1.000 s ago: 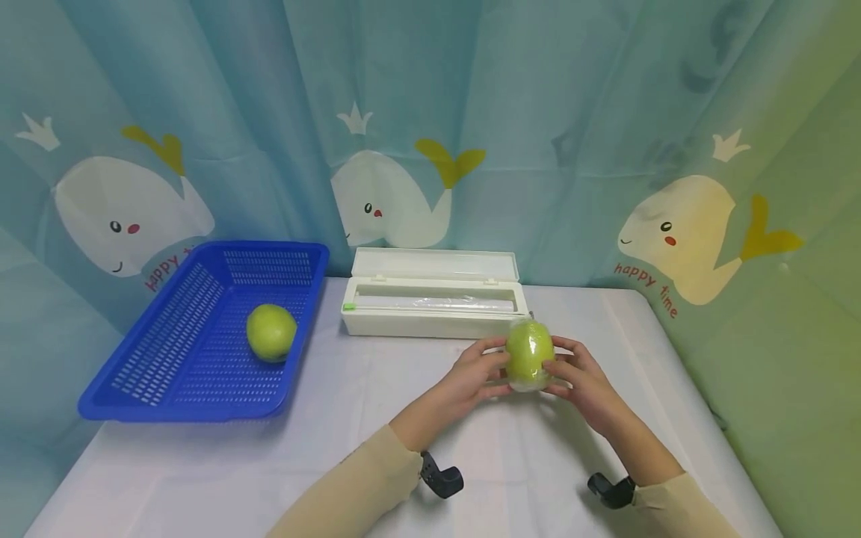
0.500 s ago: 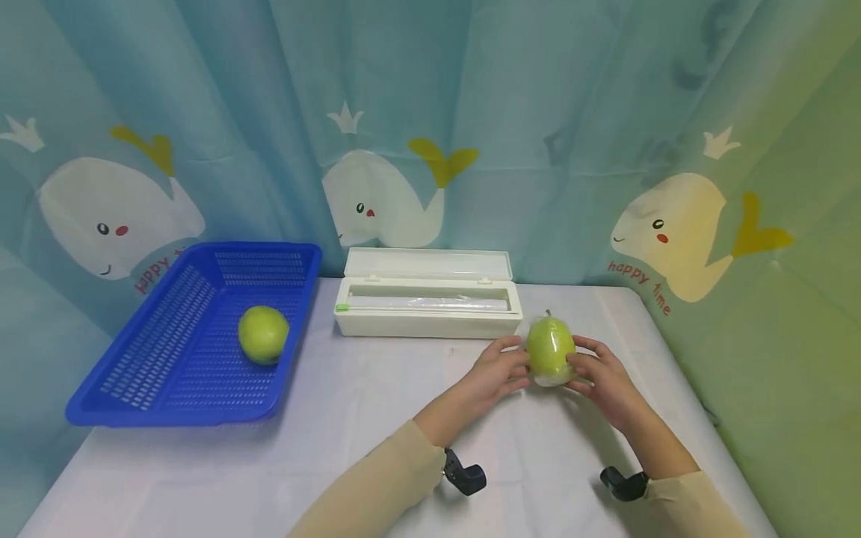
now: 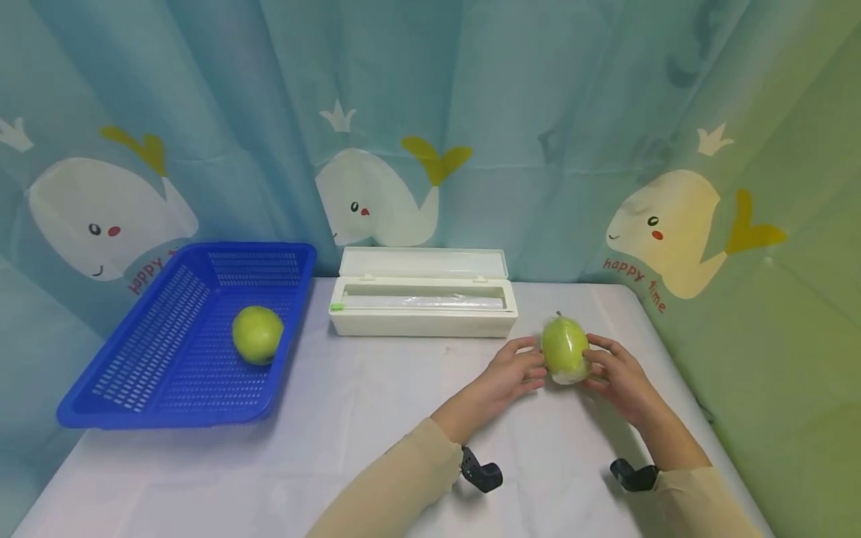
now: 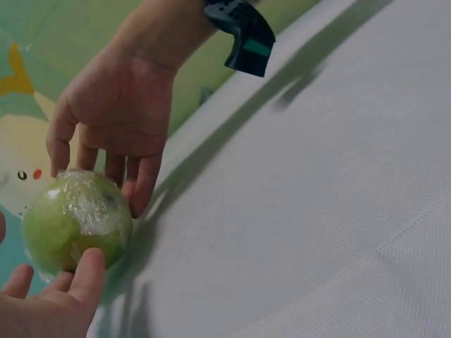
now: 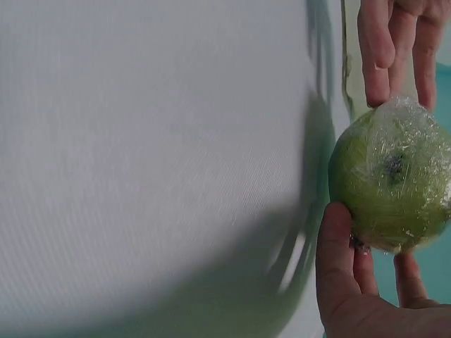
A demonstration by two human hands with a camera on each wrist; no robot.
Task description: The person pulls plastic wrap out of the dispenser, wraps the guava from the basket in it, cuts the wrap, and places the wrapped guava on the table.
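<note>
A yellow-green pear (image 3: 564,348) wrapped in clear cling film is held between both hands, its stem end up in the head view. My left hand (image 3: 507,381) has its fingertips on the pear's left side. On the opposite side, the fingers of my right hand (image 3: 622,381) grip it. The left wrist view shows crumpled film on the pear (image 4: 53,225), with the left thumb against it. In the right wrist view the pear's wrapped base (image 5: 380,197) faces the camera. Whether the pear touches the table is unclear.
A blue plastic basket (image 3: 168,415) with one unheld green fruit (image 3: 258,335) stands at the left. Behind the hands is a white cling film box (image 3: 424,323), lid up, with a roll (image 3: 424,302) inside. A printed curtain (image 3: 525,202) borders the white table (image 3: 269,486).
Both hands have carried the wrapped pear to the right, past the right end of the cling film box. The head view has also shifted slightly. Basket and box stay in place.
</note>
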